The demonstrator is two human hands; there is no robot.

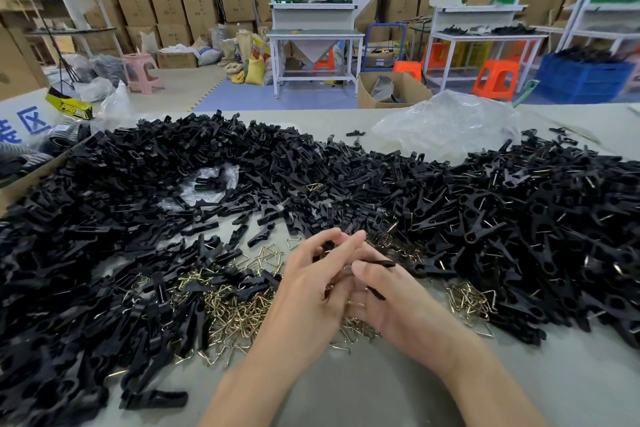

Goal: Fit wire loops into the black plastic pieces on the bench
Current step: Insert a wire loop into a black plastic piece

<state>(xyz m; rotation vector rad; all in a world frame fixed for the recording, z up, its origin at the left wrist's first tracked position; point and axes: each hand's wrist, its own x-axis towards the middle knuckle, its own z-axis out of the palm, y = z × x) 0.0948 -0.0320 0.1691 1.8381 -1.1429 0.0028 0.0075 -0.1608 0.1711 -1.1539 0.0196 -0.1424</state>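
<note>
My left hand (311, 282) and my right hand (384, 291) meet over the bench's middle. The right thumb and fingers pinch a thin black plastic piece (375, 263); another dark end (377, 293) shows lower between its fingers. The left hand's curled fingers close in on the same piece; whether they hold a wire loop is hidden. Brass-coloured wire loops (239, 308) lie in a heap under and left of the hands, with a smaller cluster (467, 300) to the right. Black plastic pieces (138, 204) cover the bench in a wide pile.
On the right, black pieces with wire fitted (536, 218) are heaped. A clear plastic bag (446, 121) lies at the far edge, a cardboard box (20, 180) at the left. Bare bench surface (363, 388) lies near me. Workbenches, stools and stacked cartons stand beyond.
</note>
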